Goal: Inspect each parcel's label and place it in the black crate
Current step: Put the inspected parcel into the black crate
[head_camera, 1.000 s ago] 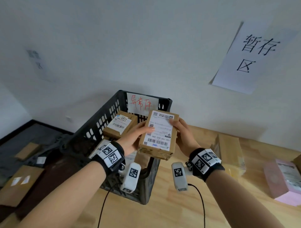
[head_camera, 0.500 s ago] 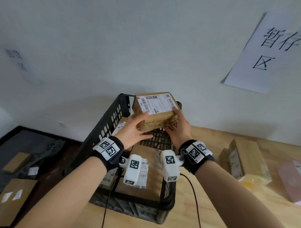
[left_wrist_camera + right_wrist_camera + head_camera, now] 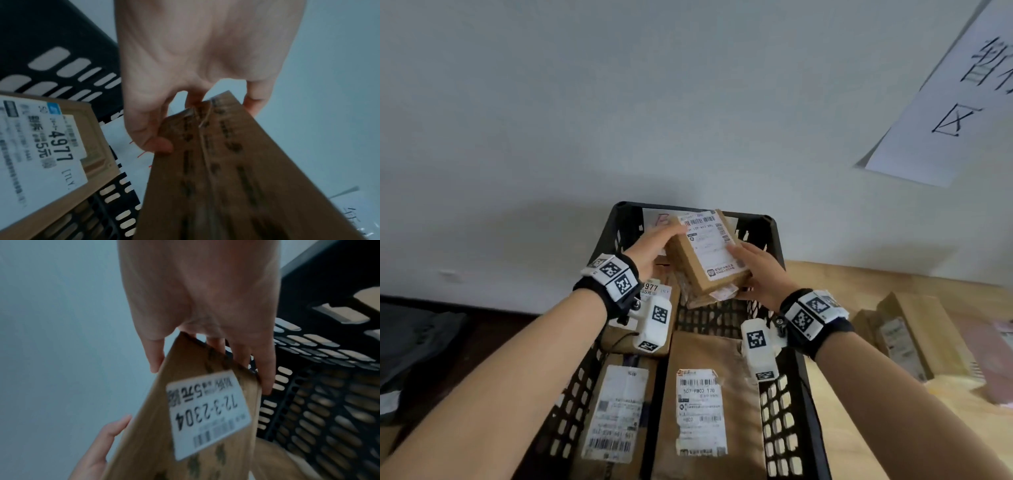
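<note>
A small brown cardboard parcel point(image 3: 707, 255) with a white shipping label on top is held tilted over the far end of the black crate point(image 3: 787, 404). My left hand point(image 3: 654, 245) grips its far left corner, thumb on the side, fingers round the end point(image 3: 156, 142). My right hand point(image 3: 753, 270) grips its near right end, thumb on the label and fingers underneath point(image 3: 265, 369). A second sticker reading 12-3-2304 shows on the parcel's underside point(image 3: 207, 413). The crate holds several labelled parcels, among them a flat one point(image 3: 698, 411) and a box marked 4977 point(image 3: 41, 146).
The crate stands at the left end of a wooden table point(image 3: 859, 411), against a white wall. More cardboard parcels point(image 3: 914, 335) and a pink packet point(image 3: 1000, 363) lie on the table to the right. A paper sign point(image 3: 955, 102) hangs on the wall. Dark floor lies at left.
Both hands have carried the parcel forward and down into the far end of the crate, turning it so its label lies lengthwise. My head has tipped down over the crate.
</note>
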The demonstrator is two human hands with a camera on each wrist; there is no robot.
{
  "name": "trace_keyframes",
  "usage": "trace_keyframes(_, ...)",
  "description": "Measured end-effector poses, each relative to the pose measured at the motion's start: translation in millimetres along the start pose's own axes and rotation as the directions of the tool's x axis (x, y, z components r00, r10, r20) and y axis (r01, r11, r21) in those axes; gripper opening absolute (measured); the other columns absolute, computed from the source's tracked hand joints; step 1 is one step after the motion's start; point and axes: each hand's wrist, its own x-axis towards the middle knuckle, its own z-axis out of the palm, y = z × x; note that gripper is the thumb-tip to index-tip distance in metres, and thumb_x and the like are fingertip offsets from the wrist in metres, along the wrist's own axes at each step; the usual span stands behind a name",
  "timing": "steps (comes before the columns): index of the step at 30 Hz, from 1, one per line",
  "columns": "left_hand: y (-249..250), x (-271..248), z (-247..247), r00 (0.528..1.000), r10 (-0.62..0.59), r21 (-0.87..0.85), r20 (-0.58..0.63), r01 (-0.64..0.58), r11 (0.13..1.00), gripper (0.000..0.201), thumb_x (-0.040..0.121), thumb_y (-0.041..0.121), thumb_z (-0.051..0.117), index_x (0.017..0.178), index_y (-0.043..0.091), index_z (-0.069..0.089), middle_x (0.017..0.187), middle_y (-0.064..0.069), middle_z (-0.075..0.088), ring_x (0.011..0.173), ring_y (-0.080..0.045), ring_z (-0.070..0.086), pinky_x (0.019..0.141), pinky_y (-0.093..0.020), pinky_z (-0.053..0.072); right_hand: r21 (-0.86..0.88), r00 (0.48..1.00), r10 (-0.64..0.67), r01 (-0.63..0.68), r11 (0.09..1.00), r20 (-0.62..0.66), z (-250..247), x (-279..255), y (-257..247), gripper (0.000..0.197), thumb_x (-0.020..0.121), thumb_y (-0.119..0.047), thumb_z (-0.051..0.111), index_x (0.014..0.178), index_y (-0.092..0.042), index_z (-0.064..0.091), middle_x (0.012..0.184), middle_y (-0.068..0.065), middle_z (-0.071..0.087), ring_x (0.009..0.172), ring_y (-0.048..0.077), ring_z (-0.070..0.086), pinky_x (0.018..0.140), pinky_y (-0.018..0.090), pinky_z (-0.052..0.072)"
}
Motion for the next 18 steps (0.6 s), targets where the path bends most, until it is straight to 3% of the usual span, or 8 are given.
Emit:
trace_keyframes(2,-8.5,16.6,1.9,0.999,0.044,0.012,-0.021,-0.043,0.999,0.017,0.090,0.027,0.060,0.101,0.014,0.060,0.110,-0.007,0.060,0.119,-0.030,0.050,0.103,-0.049,0.040,0.022,0.999,0.030,-0.030,0.999,-0.024,1.1,13.6,7.0,0.019,0.099,-0.030,0.048,0.113,-0.025,0.059,0.094,-0.001,0.068,0.084,0.017,0.065,0.080,0.042,0.055)
trace_keyframes(5,-26.1,34.1,7.3,0.999,-0.022,-0.033,0.046,0.023,0.999,0.030,0.094,0.018,0.055,0.121,0.006,0.054,0.122,-0.014,0.061,0.105,-0.026,0.059,0.075,-0.035,0.051,0.046,0.992,0.085,-0.081,0.996,-0.096,6.9,37.6,19.7,0.022,0.103,-0.021,0.037,0.117,-0.023,0.054,0.097,0.000,0.066,0.083,0.018,0.062,0.070,0.038,0.053)
trace_keyframes(6,-32.1,38.8,9.6,0.997,-0.045,-0.032,0.066,0.047,0.998,0.029,0.095,0.017,0.053,0.123,0.008,0.055,0.121,-0.013,0.062,0.103,-0.025,0.061,0.074,-0.033,0.050,0.031,0.988,0.102,-0.099,0.995,-0.119,8.3,46.3,24.7,0.025,0.103,-0.017,0.034,0.121,-0.020,0.052,0.102,0.003,0.066,0.084,0.020,0.062,0.069,0.039,0.053)
trace_keyframes(9,-45.8,47.3,19.7,0.987,-0.118,-0.036,0.111,0.123,0.992,0.027,0.098,0.022,0.047,0.122,0.012,0.055,0.123,-0.007,0.061,0.100,-0.020,0.057,0.087,-0.034,0.042,-0.050,0.967,0.168,-0.181,0.982,-0.193,7.6,70.7,43.2,0.035,0.099,-0.003,0.030,0.128,-0.009,0.048,0.107,0.012,0.065,0.089,0.025,0.065,0.078,0.042,0.056)
trace_keyframes(12,-60.6,58.6,27.2,0.977,-0.173,-0.046,0.124,0.180,0.983,0.031,0.101,0.022,0.042,0.126,0.009,0.052,0.126,-0.007,0.059,0.101,-0.019,0.058,0.073,-0.027,0.045,-0.093,0.940,0.207,-0.240,0.966,-0.270,7.1,90.0,59.5,0.034,0.096,0.001,0.031,0.124,-0.007,0.049,0.102,0.012,0.067,0.079,0.023,0.066,0.066,0.034,0.057)
trace_keyframes(14,-69.0,65.9,32.7,0.970,-0.205,0.004,0.128,0.206,0.979,0.036,0.101,0.024,0.041,0.132,0.007,0.050,0.133,-0.012,0.057,0.108,-0.021,0.057,0.069,-0.023,0.045,-0.140,0.927,0.228,-0.279,0.950,-0.297,6.3,101.1,71.4,0.034,0.095,-0.002,0.034,0.124,-0.005,0.051,0.110,0.016,0.067,0.090,0.028,0.067,0.076,0.039,0.058)
trace_keyframes(15,-72.3,69.3,35.9,0.967,-0.218,0.044,0.129,0.215,0.976,0.039,0.101,0.027,0.040,0.132,0.006,0.049,0.134,-0.013,0.055,0.109,-0.021,0.056,0.070,-0.021,0.045,-0.161,0.919,0.250,-0.308,0.938,-0.304,6.0,104.5,77.5,0.032,0.096,-0.003,0.035,0.121,-0.005,0.054,0.110,0.016,0.067,0.093,0.028,0.067,0.080,0.039,0.057)
trace_keyframes(18,-82.3,75.2,42.1,0.956,-0.272,0.175,0.107,0.251,0.952,0.052,0.101,0.035,0.038,0.137,-0.002,0.039,0.138,-0.018,0.050,0.125,-0.028,0.049,0.089,-0.026,0.037,-0.202,0.897,0.322,-0.390,0.898,-0.302,8.1,115.4,96.7,0.026,0.095,-0.002,0.038,0.114,0.000,0.056,0.109,0.016,0.064,0.096,0.029,0.064,0.088,0.042,0.054)
